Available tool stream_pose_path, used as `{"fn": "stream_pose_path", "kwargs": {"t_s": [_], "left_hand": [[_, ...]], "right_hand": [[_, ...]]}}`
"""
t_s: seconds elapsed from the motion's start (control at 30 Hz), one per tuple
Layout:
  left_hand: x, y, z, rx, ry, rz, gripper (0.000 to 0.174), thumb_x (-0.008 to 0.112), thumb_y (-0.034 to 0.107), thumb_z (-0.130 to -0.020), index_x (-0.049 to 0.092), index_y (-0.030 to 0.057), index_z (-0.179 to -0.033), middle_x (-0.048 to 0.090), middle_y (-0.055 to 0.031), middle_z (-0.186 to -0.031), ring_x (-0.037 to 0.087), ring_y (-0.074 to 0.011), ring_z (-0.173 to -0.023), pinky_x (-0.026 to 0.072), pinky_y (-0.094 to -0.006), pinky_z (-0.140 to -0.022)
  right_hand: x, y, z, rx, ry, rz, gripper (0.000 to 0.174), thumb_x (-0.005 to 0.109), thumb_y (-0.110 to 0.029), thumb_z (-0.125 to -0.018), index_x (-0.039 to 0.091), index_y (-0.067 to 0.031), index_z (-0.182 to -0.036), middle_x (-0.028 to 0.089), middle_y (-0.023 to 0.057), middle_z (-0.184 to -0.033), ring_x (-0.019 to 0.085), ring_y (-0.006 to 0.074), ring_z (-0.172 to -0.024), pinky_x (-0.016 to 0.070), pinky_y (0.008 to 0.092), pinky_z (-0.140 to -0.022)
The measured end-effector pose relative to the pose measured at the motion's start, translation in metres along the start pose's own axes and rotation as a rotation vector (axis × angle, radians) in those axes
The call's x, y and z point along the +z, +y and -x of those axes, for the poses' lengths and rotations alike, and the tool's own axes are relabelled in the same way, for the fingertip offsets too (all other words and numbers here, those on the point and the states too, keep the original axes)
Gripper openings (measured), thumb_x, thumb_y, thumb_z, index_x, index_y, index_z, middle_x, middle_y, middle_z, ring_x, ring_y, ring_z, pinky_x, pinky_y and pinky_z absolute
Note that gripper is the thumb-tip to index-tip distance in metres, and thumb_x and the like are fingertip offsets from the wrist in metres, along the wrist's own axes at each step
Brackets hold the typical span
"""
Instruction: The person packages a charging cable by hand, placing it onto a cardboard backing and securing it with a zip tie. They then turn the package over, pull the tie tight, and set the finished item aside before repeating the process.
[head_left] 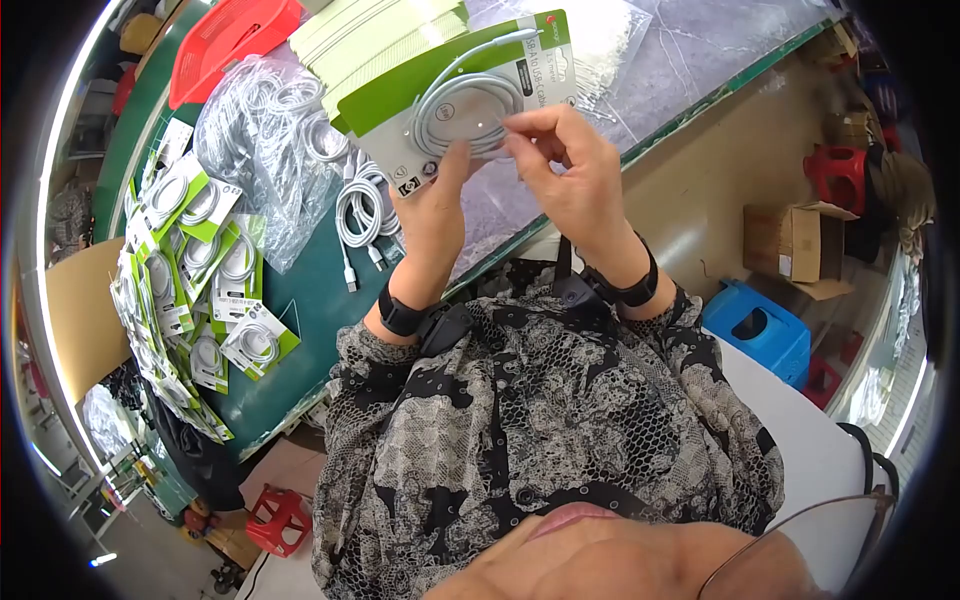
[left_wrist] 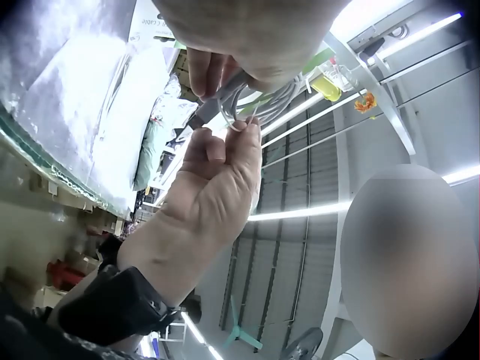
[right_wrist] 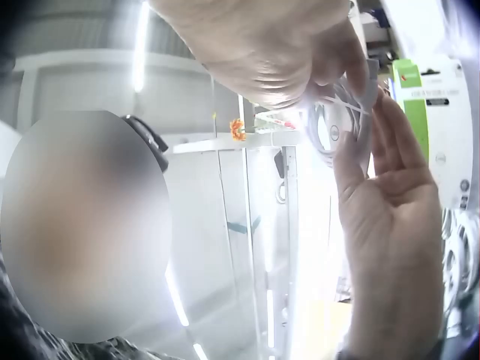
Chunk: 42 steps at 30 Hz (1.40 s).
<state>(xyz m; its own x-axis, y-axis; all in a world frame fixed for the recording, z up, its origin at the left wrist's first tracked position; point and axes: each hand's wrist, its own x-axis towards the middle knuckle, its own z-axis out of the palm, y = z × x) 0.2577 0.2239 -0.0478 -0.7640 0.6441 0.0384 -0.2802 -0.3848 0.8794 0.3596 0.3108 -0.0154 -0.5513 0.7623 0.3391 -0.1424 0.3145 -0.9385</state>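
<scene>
Card: the printed card (head_left: 455, 124) is held up over the near part of the table (head_left: 690, 70), tilted, overlapping the stack of cards (head_left: 372, 38) in the head view.
Cable: the white cable (head_left: 421, 122) lies coiled against the card's printed face.
Card handling: judged light and thin, stiff enough to stand by itself but likely to crease if squeezed; best held flat near the lower edge.
Cable handling: judged soft and springy, with a smooth skin; best steadied across the loops.
Left hand: the left hand (head_left: 432, 215) grips from below, thumb on the front, fingers extended behind the card.
Right hand: the right hand (head_left: 577, 175) has thumb and forefinger tips together, apparently pinching a thin white tie (right_wrist: 346, 103) beside the coil; other fingers bent.
Arms: both forearms reach forward from the body, the right hand angled inward.
</scene>
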Motion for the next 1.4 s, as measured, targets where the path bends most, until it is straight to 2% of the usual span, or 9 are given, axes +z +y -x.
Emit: {"fn": "stream_pose_path", "kwargs": {"t_s": [0.07,0.2,0.73,0.83,1.0,1.1,1.27,1.37,1.4], "left_hand": [[0.000,-0.001,-0.001,-0.019,-0.007,0.036,0.028,0.058,0.001,-0.088,0.052,-0.0056,-0.115,0.061,-0.0118,-0.106,0.063,-0.0189,-0.091,0.0570,-0.0330,-0.078],[-0.002,-0.004,-0.002,-0.033,-0.002,0.042,0.028,0.058,0.000,-0.088,0.052,-0.0052,-0.115,0.061,-0.0110,-0.105,0.063,-0.0184,-0.091,0.0571,-0.0325,-0.078],[-0.005,-0.013,0.000,0.158,0.020,-0.133,0.019,0.066,-0.001,-0.082,0.062,-0.0017,-0.101,0.064,-0.0045,-0.094,0.059,-0.0091,-0.080,0.0481,-0.0232,-0.063],[-0.011,-0.015,0.002,0.396,-0.010,-0.787,0.015,0.068,-0.001,-0.079,0.064,-0.0005,-0.094,0.064,-0.0042,-0.086,0.058,-0.0089,-0.073,0.0479,-0.0232,-0.062],[-0.007,-0.020,0.000,0.601,-0.047,-0.600,0.014,0.070,-0.001,-0.077,0.066,0.0004,-0.091,0.064,-0.0023,-0.077,0.056,-0.0075,-0.066,0.0462,-0.0221,-0.059],[-0.008,-0.013,0.005,0.355,0.035,-0.676,0.015,0.070,-0.002,-0.077,0.066,-0.0006,-0.091,0.064,-0.0022,-0.077,0.058,-0.0081,-0.067,0.0473,-0.0229,-0.060],[-0.007,-0.011,0.004,0.339,-0.065,-0.723,0.019,0.065,-0.002,-0.081,0.063,-0.0022,-0.100,0.065,-0.0065,-0.090,0.062,-0.0112,-0.078,0.0515,-0.0248,-0.065],[-0.005,0.001,-0.004,-0.113,-0.009,0.083,0.024,0.058,0.003,-0.089,0.056,-0.0028,-0.111,0.063,-0.0104,-0.102,0.065,-0.0193,-0.090,0.0554,-0.0318,-0.075],[-0.006,0.005,-0.005,-0.107,-0.006,0.078,0.024,0.058,0.003,-0.089,0.056,-0.0028,-0.111,0.063,-0.0104,-0.102,0.065,-0.0193,-0.090,0.0554,-0.0318,-0.075]], "right_hand": [[-0.006,-0.001,-0.002,-0.262,-0.041,0.328,0.018,0.064,0.005,-0.079,0.063,-0.0025,-0.095,0.060,0.0051,-0.078,0.056,0.0102,-0.059,0.0444,0.0246,-0.050],[-0.006,-0.004,-0.001,-0.396,-0.045,0.497,0.021,0.064,0.006,-0.076,0.064,-0.0042,-0.095,0.058,0.0060,-0.078,0.057,0.0148,-0.060,0.0448,0.0267,-0.050],[-0.007,-0.003,-0.003,-0.365,-0.089,0.580,0.019,0.062,0.005,-0.076,0.062,-0.0032,-0.093,0.058,0.0089,-0.080,0.059,0.0238,-0.062,0.0478,0.0321,-0.054],[-0.007,0.000,-0.005,-0.384,-0.091,0.571,0.017,0.061,0.005,-0.078,0.060,-0.0023,-0.093,0.057,0.0105,-0.081,0.059,0.0267,-0.065,0.0480,0.0344,-0.057],[-0.004,-0.001,-0.003,-0.331,-0.064,0.520,0.013,0.058,0.005,-0.080,0.056,-0.0004,-0.092,0.055,0.0135,-0.081,0.057,0.0320,-0.070,0.0476,0.0379,-0.061],[-0.002,0.006,-0.004,-0.387,-0.096,0.567,0.013,0.059,0.004,-0.080,0.055,0.0003,-0.092,0.054,0.0148,-0.082,0.056,0.0334,-0.069,0.0472,0.0384,-0.060],[0.004,0.022,-0.004,-0.444,-0.124,0.503,0.008,0.058,0.002,-0.084,0.055,-0.0004,-0.091,0.054,0.0140,-0.084,0.057,0.0270,-0.067,0.0463,0.0349,-0.058],[-0.025,0.003,-0.006,-0.486,0.040,0.390,0.004,0.057,-0.002,-0.089,0.056,-0.0016,-0.093,0.055,0.0091,-0.088,0.057,0.0165,-0.069,0.0454,0.0292,-0.057],[-0.035,0.010,-0.009,-0.489,0.038,0.382,0.004,0.057,-0.002,-0.089,0.056,-0.0016,-0.093,0.055,0.0091,-0.088,0.057,0.0165,-0.069,0.0454,0.0292,-0.057]]}}
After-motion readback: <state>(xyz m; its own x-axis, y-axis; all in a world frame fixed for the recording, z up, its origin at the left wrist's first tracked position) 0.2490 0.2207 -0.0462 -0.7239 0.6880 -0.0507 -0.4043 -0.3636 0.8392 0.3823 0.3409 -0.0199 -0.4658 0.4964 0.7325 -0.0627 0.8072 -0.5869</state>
